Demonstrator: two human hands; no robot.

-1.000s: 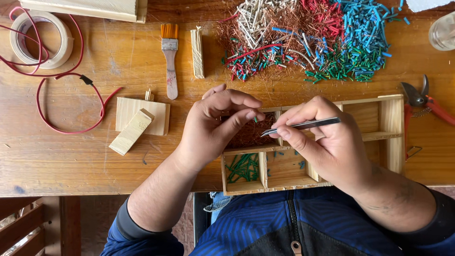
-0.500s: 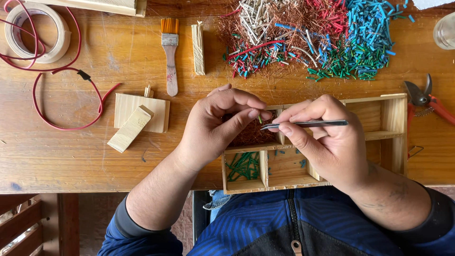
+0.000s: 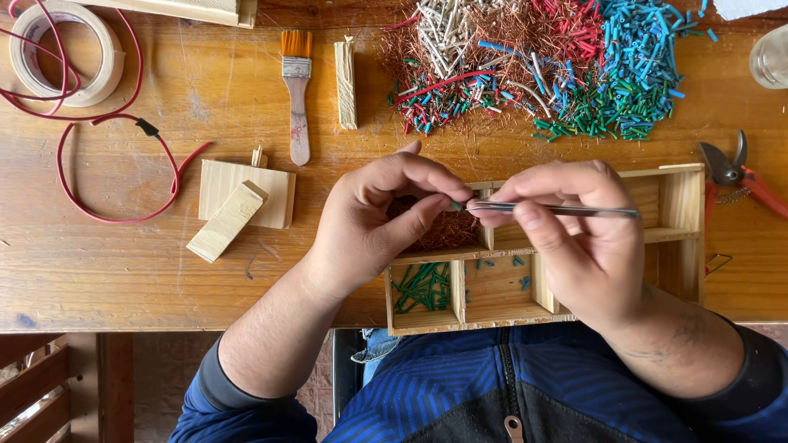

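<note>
My left hand (image 3: 373, 221) pinches a small green piece of wire insulation (image 3: 455, 205) between thumb and forefinger. My right hand (image 3: 574, 238) grips metal tweezers (image 3: 566, 211) whose tips meet that green piece. Both hands hover over a wooden compartment box (image 3: 681, 221) at the table's near edge. Under my left hand a compartment holds copper strands (image 3: 443, 231). A lower left compartment holds several green pieces (image 3: 420, 287). The middle one holds a few blue bits (image 3: 519, 271).
A mixed pile of coloured insulation bits and copper strands (image 3: 558, 66) lies at the back. Red-handled cutters (image 3: 739, 176) sit at the right, a glass jar (image 3: 771, 56) at the far right. Paintbrush (image 3: 296, 90), wood blocks (image 3: 242, 201), tape roll (image 3: 61, 49) and red wire (image 3: 107, 156) lie to the left.
Both hands have stayed over the box; the tweezers' tips have closed in on the green piece pinched in my left fingers.
</note>
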